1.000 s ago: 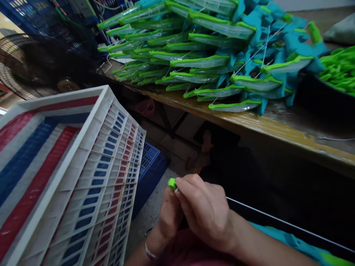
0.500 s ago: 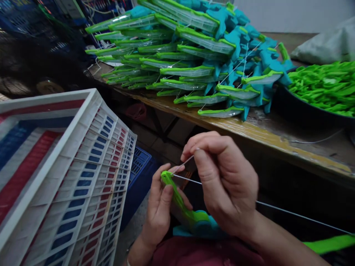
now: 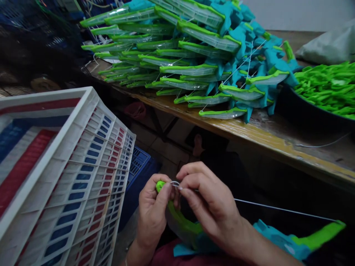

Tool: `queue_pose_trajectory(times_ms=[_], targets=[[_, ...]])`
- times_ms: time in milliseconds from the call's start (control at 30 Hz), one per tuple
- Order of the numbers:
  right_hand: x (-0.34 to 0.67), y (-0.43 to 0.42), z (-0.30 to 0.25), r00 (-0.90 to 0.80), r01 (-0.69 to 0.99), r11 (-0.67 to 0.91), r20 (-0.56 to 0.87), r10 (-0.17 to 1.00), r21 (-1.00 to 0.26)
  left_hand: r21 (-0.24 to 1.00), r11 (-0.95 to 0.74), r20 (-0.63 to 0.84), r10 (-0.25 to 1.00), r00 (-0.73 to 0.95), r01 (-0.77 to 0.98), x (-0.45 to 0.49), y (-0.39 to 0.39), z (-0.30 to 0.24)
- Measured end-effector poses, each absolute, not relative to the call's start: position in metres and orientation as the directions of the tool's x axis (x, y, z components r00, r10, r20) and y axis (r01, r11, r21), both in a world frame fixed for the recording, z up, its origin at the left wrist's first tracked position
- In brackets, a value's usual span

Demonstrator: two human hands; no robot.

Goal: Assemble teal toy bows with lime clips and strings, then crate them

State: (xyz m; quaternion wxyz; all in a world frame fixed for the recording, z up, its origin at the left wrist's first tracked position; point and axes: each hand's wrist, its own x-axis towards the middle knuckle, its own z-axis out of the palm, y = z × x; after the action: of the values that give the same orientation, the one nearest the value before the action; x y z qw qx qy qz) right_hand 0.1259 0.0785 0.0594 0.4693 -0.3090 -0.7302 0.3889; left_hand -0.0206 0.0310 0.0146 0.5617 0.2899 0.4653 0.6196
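Found bow (image 3: 185,226) in front of table (image 3: 266,140), gripped near one end by closed fingers of left hand (image 3: 152,210). Observed string loop (image 3: 174,181) pinched between closed fingers of right hand (image 3: 213,210).

My feed's dim, but I likely see a workshop: matching green-and-teal pieces (image 3: 188,69) stacked on a worn worktop (image 3: 277,146), beside heaped green parts (image 3: 327,87).

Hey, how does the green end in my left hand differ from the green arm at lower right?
The green end sits in your left hand's grip; no hand holds the green arm. At the green end, your right hand's grip pinches a curved white string, while a straight white string meets the green arm's tip. Both are bright green.
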Motion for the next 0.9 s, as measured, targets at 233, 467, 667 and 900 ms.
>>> queue_pose_trajectory(times_ms=[233,467,667,900], targets=[[0.11,0.076,0.043,-0.339,0.056,0.462,0.419,0.843,-0.885,0.896,0.089,-0.199,0.956,-0.215,-0.435,-0.023,0.027,0.006],[0.11,0.075,0.036,-0.341,-0.038,0.11,0.116,0.933,-0.993,0.823,0.131,-0.231,0.966,-0.115,-0.552,-0.018,0.03,0.014],[0.107,0.074,0.029,-0.34,-0.216,-0.054,0.023,0.94,-0.975,0.767,0.195,-0.277,0.96,-0.04,-0.612,-0.015,0.035,0.018],[0.115,0.075,0.026,-0.374,-0.027,0.244,0.236,0.897,-0.969,0.775,0.233,-0.353,0.93,-0.097,-0.588,-0.014,0.037,0.016]])
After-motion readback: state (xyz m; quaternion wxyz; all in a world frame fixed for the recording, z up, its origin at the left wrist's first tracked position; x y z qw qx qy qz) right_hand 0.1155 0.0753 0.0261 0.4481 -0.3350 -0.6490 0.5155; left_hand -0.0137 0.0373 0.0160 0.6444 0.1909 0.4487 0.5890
